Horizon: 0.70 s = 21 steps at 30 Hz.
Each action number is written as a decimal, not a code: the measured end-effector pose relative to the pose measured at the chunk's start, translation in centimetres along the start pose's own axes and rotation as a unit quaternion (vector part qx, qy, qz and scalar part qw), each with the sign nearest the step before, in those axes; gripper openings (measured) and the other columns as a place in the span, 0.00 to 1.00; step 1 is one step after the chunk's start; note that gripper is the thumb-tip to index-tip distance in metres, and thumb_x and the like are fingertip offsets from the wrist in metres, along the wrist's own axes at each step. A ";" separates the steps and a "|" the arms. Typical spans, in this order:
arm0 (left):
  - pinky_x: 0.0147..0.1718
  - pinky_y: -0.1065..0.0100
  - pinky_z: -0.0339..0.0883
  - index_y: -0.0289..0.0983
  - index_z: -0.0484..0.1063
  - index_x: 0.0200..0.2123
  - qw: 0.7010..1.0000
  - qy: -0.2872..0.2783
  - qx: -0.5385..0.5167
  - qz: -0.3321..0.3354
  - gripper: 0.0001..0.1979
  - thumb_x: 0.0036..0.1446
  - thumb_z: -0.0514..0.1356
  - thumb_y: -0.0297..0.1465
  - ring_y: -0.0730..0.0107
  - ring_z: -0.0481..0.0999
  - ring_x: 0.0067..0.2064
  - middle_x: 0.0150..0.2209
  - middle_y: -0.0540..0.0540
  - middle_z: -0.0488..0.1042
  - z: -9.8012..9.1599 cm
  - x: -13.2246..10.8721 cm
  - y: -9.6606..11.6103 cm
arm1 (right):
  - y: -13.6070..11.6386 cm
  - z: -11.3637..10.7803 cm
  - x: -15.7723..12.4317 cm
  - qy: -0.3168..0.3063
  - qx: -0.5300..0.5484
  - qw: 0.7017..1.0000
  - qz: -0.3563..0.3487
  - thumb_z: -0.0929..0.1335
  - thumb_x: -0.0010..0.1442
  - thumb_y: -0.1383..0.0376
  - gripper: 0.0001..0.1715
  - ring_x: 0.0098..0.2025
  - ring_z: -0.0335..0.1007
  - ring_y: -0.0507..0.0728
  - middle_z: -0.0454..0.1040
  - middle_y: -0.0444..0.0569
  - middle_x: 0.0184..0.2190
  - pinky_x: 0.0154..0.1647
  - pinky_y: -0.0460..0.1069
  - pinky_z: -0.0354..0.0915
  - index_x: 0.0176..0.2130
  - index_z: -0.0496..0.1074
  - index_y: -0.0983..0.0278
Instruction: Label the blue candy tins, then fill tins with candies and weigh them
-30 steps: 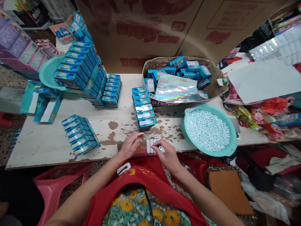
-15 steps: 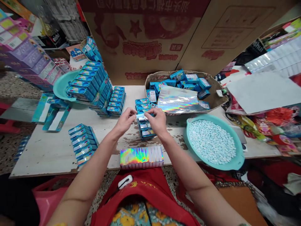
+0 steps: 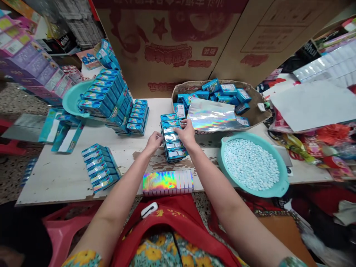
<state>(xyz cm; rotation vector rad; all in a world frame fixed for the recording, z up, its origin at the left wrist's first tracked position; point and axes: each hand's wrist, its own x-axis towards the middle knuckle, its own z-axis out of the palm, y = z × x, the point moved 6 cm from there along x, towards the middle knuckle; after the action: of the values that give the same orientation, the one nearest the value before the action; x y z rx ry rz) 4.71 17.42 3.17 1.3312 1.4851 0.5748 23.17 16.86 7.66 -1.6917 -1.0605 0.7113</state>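
Note:
A row of small blue boxes [image 3: 172, 144] with shiny, clear-looking strips on several of their tops stands in the middle of the table. At its left side is my left hand [image 3: 154, 143], thumb and fingertips pinched together close to the box edge; what they hold is too small to make out. My right hand [image 3: 187, 135] grips one blue box of the row, its thumb lying on the top and its fingers curled at the right side. Nearer to me lies a stack of rainbow-shiny holographic card [image 3: 160, 181] with pale strips at its right end.
On the right stands a turquoise basin [image 3: 282, 172] of pale blue candies. Behind the row, a cut-down carton [image 3: 258, 105] holds loose blue boxes and a silvery sheet [image 3: 211, 115]. Further blue boxes [image 3: 100, 168] and a tall stack [image 3: 104, 96] stand left. A large carton [image 3: 178, 79] rises behind.
My hands have moved apart from a thin pale strip held between them above the row. The left went down to the row's left side, the right up slightly to its right side.

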 end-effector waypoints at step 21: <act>0.40 0.68 0.61 0.38 0.74 0.37 0.927 -0.230 0.231 0.187 0.17 0.60 0.47 0.38 0.66 0.72 0.39 0.36 0.45 0.76 4.8 -10.7 -7.3 | 7.7 -1.0 -21.6 -0.116 -0.352 0.899 -0.233 0.64 0.63 0.65 0.20 0.54 0.56 0.64 0.68 0.52 0.51 0.56 0.60 0.50 0.55 0.64 0.60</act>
<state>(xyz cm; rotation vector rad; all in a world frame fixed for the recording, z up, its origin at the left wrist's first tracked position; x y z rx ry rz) 4.43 4.25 -0.96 1.9848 1.0084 0.1155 16.82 -3.97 0.35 -1.8384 -1.9833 0.2116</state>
